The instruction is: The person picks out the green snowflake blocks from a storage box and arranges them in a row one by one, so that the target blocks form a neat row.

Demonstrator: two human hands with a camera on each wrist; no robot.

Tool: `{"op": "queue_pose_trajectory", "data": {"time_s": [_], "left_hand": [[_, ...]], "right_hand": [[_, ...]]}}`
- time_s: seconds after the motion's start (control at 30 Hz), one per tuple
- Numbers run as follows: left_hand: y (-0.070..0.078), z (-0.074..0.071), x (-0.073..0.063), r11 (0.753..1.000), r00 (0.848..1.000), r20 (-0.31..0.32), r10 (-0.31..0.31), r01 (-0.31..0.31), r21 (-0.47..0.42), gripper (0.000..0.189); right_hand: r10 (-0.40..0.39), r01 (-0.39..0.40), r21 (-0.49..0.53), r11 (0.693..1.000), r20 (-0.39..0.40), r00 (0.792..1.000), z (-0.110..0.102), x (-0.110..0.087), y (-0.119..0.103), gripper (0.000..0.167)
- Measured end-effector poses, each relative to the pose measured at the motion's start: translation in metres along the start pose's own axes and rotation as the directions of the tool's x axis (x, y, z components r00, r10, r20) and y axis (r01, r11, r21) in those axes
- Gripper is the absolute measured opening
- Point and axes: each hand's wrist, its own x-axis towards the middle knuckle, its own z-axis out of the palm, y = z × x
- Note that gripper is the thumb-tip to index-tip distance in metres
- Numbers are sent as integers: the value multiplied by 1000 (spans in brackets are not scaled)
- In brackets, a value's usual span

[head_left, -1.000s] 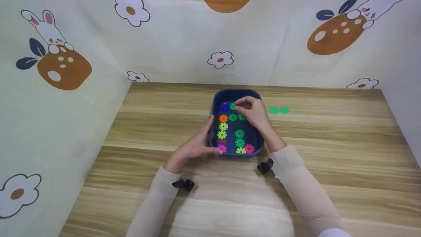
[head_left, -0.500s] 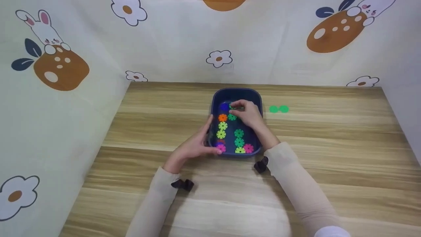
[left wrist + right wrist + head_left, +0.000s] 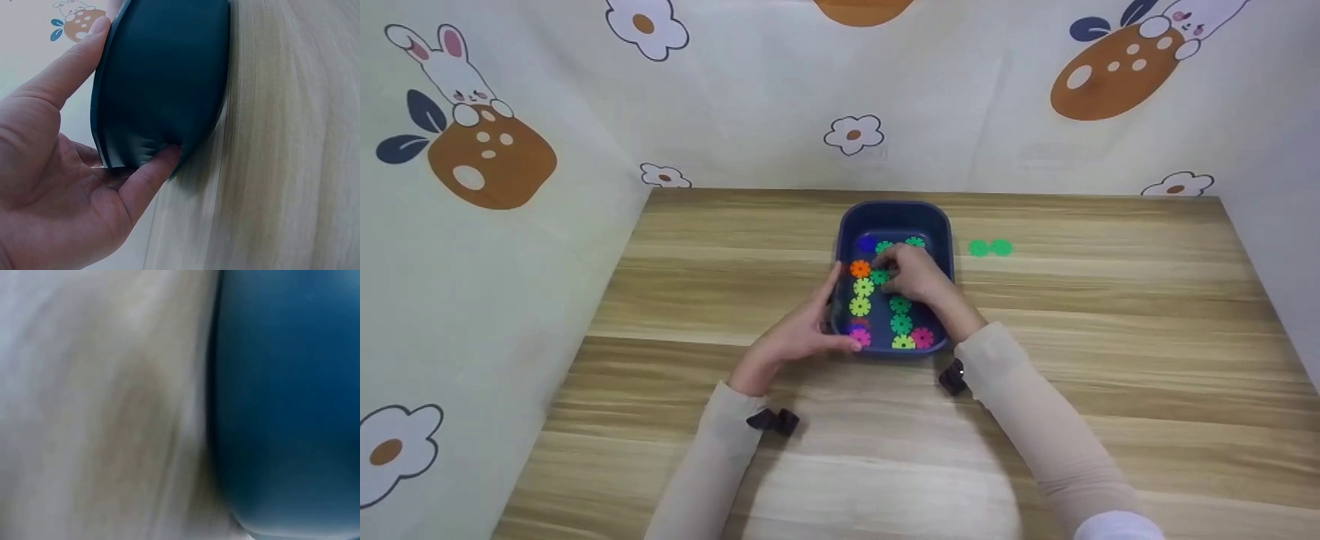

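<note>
One green disc [image 3: 879,277] has shifted slightly down and left since the earlier frames, along with the right hand [image 3: 921,279], whose fingers bend over it, though whether they pinch it cannot be told. It lies inside the dark blue tub [image 3: 894,217] at the centre of the head view, among other coloured discs [image 3: 863,287], while the left hand [image 3: 802,328] grips the tub's lower left corner. Two touching green rounds [image 3: 979,248] lie just right of the tub on the wooden table [image 3: 1110,315].
</note>
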Motion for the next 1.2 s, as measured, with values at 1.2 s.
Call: {"op": "queue_pose_trajectory", "data": {"time_s": [1.2], "left_hand": [[-1,-1,2,999,999,5,36,-36,24,124]], "right_hand": [[-187,194,48,980,-121,975,2,-1,0,15]]}}
